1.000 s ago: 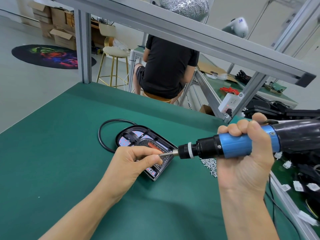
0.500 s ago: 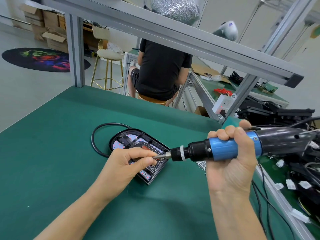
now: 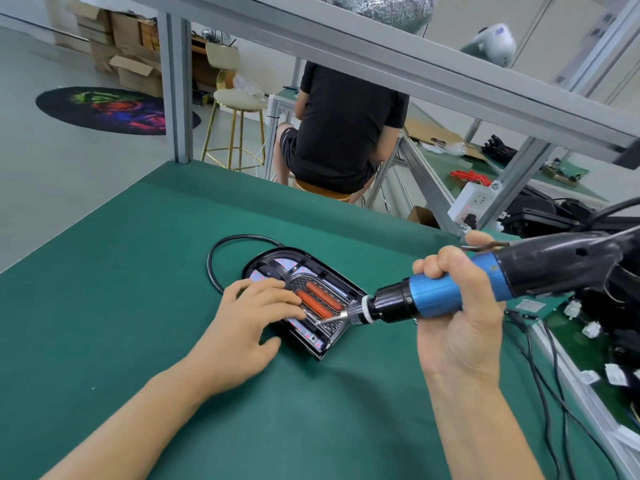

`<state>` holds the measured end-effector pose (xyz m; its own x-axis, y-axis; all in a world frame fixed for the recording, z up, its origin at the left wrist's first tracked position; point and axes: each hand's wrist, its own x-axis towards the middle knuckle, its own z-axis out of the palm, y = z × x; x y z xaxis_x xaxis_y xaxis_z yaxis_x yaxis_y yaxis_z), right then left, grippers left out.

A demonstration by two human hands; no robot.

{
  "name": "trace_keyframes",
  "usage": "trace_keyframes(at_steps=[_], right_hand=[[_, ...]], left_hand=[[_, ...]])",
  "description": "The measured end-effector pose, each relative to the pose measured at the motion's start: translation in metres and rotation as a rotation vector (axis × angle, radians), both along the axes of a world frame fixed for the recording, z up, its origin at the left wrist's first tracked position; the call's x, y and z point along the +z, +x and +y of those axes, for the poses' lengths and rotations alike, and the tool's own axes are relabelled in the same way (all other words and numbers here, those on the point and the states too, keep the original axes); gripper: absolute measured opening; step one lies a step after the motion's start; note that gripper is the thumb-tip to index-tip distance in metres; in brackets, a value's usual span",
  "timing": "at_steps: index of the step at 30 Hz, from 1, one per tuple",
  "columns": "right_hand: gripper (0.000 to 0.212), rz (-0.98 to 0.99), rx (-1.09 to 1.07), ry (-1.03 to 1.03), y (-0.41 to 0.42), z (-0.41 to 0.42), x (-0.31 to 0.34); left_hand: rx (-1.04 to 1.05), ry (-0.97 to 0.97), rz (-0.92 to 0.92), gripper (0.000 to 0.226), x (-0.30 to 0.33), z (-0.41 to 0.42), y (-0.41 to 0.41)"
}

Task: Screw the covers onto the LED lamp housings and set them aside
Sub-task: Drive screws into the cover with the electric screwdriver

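Observation:
A black LED lamp housing (image 3: 277, 259) with a ribbed cover (image 3: 331, 328) and two orange bars lies on the green bench mat (image 3: 121, 271). Its black cable (image 3: 221, 251) loops out to the left. My left hand (image 3: 242, 327) rests flat on the housing's left side, fingers straight across it. My right hand (image 3: 457, 313) grips a blue and black electric screwdriver (image 3: 433, 297). The bit tip (image 3: 320, 320) touches the cover near its lower middle.
A person in a black shirt (image 3: 343, 133) sits beyond the bench's far edge. An aluminium frame beam (image 3: 381, 60) crosses overhead. Black parts, cables and white connectors (image 3: 588, 330) crowd the right side. A power strip (image 3: 471, 202) hangs on the frame post.
My left hand let go of the bit tip and now lies flat on the housing. The screwdriver has dropped so its bit touches the cover.

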<state>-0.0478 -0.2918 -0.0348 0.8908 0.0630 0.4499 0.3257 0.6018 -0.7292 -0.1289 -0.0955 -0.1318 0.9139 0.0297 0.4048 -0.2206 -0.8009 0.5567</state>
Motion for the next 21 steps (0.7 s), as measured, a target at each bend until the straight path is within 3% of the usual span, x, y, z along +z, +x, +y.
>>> trace_keyframes(at_steps=[5, 21], right_hand=[[0.027, -0.057, 0.013, -0.092, 0.001, 0.005, -0.006], [0.030, -0.092, 0.051, -0.191, -0.002, 0.011, -0.010]], left_hand=[[0.007, 0.253, -0.150, 0.034, -0.001, -0.004, 0.007], [0.030, 0.325, -0.189, 0.026, -0.003, -0.006, 0.007]])
